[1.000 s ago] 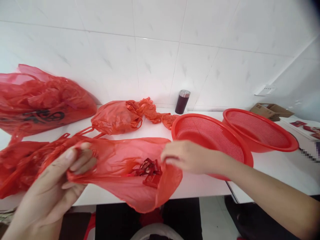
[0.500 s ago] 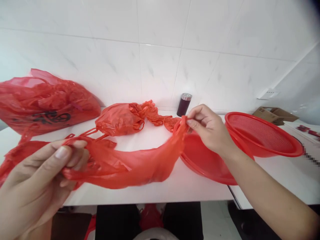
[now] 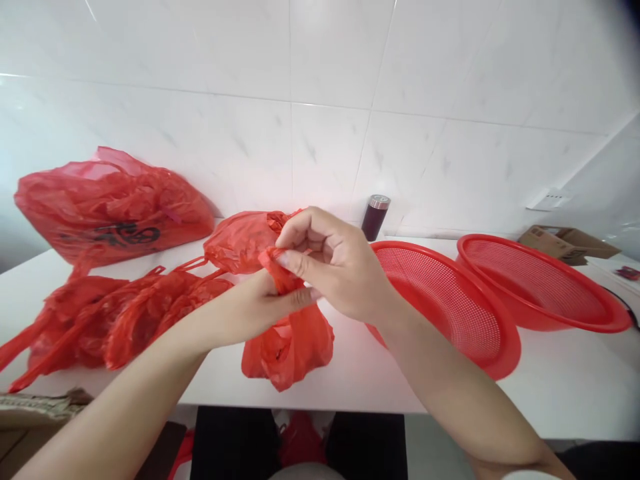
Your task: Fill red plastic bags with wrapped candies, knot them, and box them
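A red plastic bag [image 3: 295, 347] hangs from both hands near the middle of the table. My right hand [image 3: 340, 263] is closed, its thumb and index finger pinching the bag's gathered top. Just below it, my left hand [image 3: 250, 303] has its thumb stretched across the bag's neck. The left fingers are mostly hidden behind the plastic. Several knotted red plastic bags [image 3: 90, 327] lie in a row to the left. Behind my hands sits another filled red bag [image 3: 240, 240].
Two red perforated baskets [image 3: 505, 333] stand on the right of the white table [image 3: 210, 380]. A large printed red bag [image 3: 120, 220] leans at the back left. By the tiled wall are a dark bottle [image 3: 375, 217] and a cardboard box [image 3: 565, 243].
My hands have come together in the middle from either side. The bag, earlier stretched sideways between them, now hangs down with its top bunched up.
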A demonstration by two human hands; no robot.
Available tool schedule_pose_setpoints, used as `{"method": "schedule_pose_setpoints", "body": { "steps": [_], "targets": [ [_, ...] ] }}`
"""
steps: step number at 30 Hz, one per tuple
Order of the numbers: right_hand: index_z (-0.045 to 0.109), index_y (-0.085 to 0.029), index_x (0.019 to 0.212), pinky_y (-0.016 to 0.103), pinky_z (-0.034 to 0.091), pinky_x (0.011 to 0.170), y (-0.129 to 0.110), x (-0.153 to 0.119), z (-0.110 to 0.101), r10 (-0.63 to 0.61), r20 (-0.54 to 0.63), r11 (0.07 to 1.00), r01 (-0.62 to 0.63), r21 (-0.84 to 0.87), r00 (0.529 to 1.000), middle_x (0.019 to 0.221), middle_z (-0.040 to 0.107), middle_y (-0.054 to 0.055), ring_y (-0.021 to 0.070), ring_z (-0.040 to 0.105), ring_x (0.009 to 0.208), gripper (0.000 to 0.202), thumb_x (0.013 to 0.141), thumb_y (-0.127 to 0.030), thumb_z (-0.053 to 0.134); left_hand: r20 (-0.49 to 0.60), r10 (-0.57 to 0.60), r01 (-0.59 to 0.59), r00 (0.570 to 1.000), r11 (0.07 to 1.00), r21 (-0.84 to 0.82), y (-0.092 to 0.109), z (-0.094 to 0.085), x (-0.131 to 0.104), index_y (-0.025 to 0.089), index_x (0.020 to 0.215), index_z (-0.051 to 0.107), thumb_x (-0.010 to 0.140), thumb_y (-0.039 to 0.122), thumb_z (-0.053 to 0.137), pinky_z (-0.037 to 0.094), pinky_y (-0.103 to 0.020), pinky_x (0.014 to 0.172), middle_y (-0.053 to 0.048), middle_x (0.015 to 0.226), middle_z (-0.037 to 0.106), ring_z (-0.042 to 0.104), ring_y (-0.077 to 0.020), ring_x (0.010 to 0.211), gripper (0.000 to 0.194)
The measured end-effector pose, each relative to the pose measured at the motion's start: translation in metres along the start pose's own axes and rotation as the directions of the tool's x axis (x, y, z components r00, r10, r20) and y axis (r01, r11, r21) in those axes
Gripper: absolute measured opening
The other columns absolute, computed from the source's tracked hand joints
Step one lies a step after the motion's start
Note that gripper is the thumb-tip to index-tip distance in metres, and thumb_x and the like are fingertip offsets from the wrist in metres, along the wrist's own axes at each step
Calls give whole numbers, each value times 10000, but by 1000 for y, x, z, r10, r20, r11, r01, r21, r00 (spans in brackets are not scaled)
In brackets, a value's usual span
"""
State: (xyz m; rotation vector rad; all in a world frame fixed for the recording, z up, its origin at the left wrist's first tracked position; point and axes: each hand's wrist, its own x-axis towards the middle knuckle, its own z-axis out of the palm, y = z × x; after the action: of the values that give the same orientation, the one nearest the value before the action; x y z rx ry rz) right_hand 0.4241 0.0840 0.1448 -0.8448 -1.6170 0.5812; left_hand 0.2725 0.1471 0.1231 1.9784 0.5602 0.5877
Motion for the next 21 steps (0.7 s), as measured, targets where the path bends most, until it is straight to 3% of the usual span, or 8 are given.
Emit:
{"method": "schedule_pose_setpoints", "body": {
  "steps": [4,6,8,11,14,16,18,21],
  "targets": [
    [573,-226,1027,291,497,838,29,-11,1,60,-2,993,-60,-100,998,1054,615,3,131,582,983,176,864,-193,630,-99,-267,247,959,953,-178,-12,-1,6,190,735,544,836,545,554,356,-209,443,62,562,423,398,-85,480,369],
    [574,-221,1012,291,503,783,42,-20,-1,146,32,983,-141,-122,989,990,620,2,131,592,906,148,871,-213,620,-125,-323,287,938,926,-243,-19,-4,5,188,682,508,814,578,577,334,-205,431,63,536,416,392,-82,465,417],
    [571,-207,926,276,497,735,45,-31,-1,168,-6,978,-167,-121,986,877,604,-14,114,581,801,42,889,-190,581,-121,-324,287,938,925,-250,-25,-6,4,186,636,482,819,572,582,315,-200,416,65,494,406,383,-76,436,439],
    [569,-205,873,257,490,737,28,-46,5,81,-65,986,-89,-141,995,839,605,-23,103,576,777,70,892,-140,551,-12,-277,267,961,935,-234,-28,-14,-1,180,724,581,868,519,548,394,-217,456,38,513,516,467,-95,454,369],
    [595,-206,918,278,490,816,11,-54,11,-27,60,988,35,-149,998,887,639,-6,119,597,836,64,875,-159,595,161,-152,175,975,975,-139,-26,-25,-4,197,852,686,894,416,554,509,-274,648,-18,729,684,617,-145,659,259],
    [599,-215,991,306,472,891,16,-54,14,-60,-12,988,58,-144,998,985,644,18,140,598,941,91,904,-212,574,223,-74,77,972,997,-4,-25,-30,-4,223,875,732,861,325,611,518,-290,768,-24,871,730,656,-172,817,159],
    [573,-240,1109,330,446,947,34,-50,15,15,-140,993,-31,-113,990,1085,633,31,148,581,1038,175,965,-271,479,222,-12,-17,975,991,131,-26,-29,-3,253,875,751,822,213,622,513,-288,809,-5,935,743,664,-180,886,145],
    [523,-264,1242,330,473,889,71,-44,18,262,-116,962,-269,-49,958,993,648,15,139,604,918,286,1000,-345,394,61,123,-137,991,903,407,-38,-17,0,244,755,734,745,47,510,496,-255,691,15,901,742,662,-158,803,299]
  ]
}}
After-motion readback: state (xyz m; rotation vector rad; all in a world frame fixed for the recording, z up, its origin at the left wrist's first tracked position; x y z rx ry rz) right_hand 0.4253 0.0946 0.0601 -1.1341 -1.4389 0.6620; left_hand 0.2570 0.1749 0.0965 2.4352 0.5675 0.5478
